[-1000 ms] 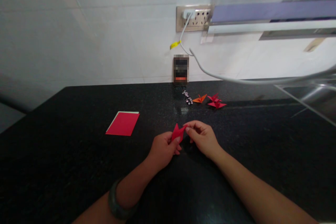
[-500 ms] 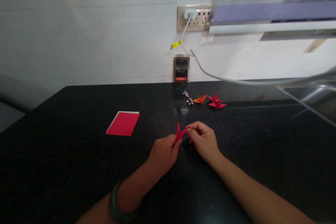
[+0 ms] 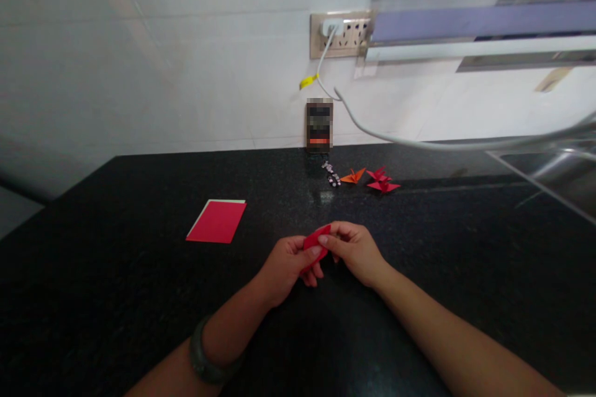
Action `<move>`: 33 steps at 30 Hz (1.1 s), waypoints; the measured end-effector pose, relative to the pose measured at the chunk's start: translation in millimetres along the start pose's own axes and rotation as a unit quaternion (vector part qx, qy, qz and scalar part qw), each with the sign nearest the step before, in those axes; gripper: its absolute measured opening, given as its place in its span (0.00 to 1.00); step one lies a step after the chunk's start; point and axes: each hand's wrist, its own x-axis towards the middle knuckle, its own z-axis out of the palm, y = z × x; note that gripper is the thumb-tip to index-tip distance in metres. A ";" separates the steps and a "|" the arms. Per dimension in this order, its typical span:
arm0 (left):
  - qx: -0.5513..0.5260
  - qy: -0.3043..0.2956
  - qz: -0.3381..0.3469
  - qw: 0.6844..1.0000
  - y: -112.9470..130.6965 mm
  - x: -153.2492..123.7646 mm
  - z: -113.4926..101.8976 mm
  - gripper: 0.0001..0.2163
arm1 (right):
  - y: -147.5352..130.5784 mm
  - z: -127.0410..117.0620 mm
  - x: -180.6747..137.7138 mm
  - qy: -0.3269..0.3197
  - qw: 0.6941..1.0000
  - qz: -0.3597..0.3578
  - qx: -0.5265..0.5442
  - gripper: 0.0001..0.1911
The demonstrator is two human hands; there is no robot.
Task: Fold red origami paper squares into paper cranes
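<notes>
Between my two hands is a small piece of folded red paper point(image 3: 316, 237), held just above the dark counter. My left hand point(image 3: 286, 267) is closed on its lower left side, thumb lying across the front and fingers behind. At the right edge my right hand point(image 3: 356, 248) pinches the paper between thumb and fingers. Parts of the paper are covered by both thumbs. Beyond my hands lie an orange paper crane point(image 3: 352, 176) and red paper cranes point(image 3: 383, 186) close together. To the left, a stack of square red paper point(image 3: 216, 221) rests flat, with a pale sheet showing along its edge.
A phone point(image 3: 319, 126) leans upright against the wall, with a beaded strap point(image 3: 331, 175) in front of it. A white cable point(image 3: 400, 139) runs from the wall socket point(image 3: 342, 34) across the right. A metal sink point(image 3: 559, 177) borders the counter point(image 3: 116, 298) at right.
The folded red paper has been turned, so its broad face shows instead of its upright point. My left hand has rolled, bringing its thumb onto the front.
</notes>
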 end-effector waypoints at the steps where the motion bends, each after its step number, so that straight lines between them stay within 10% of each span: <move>1: -0.009 -0.006 -0.003 1.000 -0.4 0.2 -0.6 0.11 | 0.4 -0.4 0.2 0.001 1.000 0.001 -0.002 0.09; 33: -0.050 -0.090 -0.063 0.993 0.3 -1.5 -3.5 0.10 | 5.4 -12.7 3.6 -0.082 0.987 0.002 0.136 0.09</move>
